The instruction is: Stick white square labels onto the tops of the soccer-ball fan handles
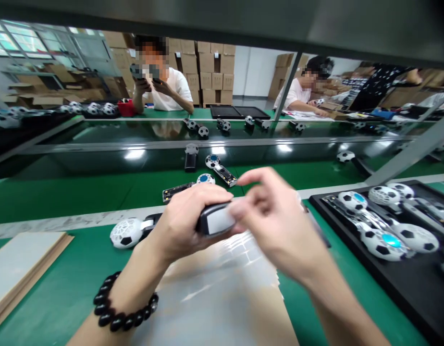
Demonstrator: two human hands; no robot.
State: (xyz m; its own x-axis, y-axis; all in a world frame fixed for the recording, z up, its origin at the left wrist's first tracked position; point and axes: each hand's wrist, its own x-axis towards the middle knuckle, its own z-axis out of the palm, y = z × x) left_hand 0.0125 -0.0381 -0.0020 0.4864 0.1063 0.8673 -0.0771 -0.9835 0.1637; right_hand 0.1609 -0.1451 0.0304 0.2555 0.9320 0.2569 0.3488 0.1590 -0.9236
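My left hand (182, 218) is shut on a small black handheld device (215, 219) with a pale grey face, its end pointing to the right. My right hand (276, 221), blurred by motion, has its fingertips at that end of the device, and I cannot tell whether it grips it. A black beaded bracelet (123, 302) circles my left wrist. Just left of my left hand lies a white lattice ball shell (126, 233) with black patches. Under both hands lies a translucent plastic sheet (215, 298).
A black tray (346, 226) at the right holds several soccer-patterned units (382, 242). Circuit boards (225, 175) and blue-centred ball parts (205, 179) lie ahead on the green mat (74, 274). A beige board stack (22, 269) sits left. Beyond a mirrored shelf (135, 154), two people are reflected.
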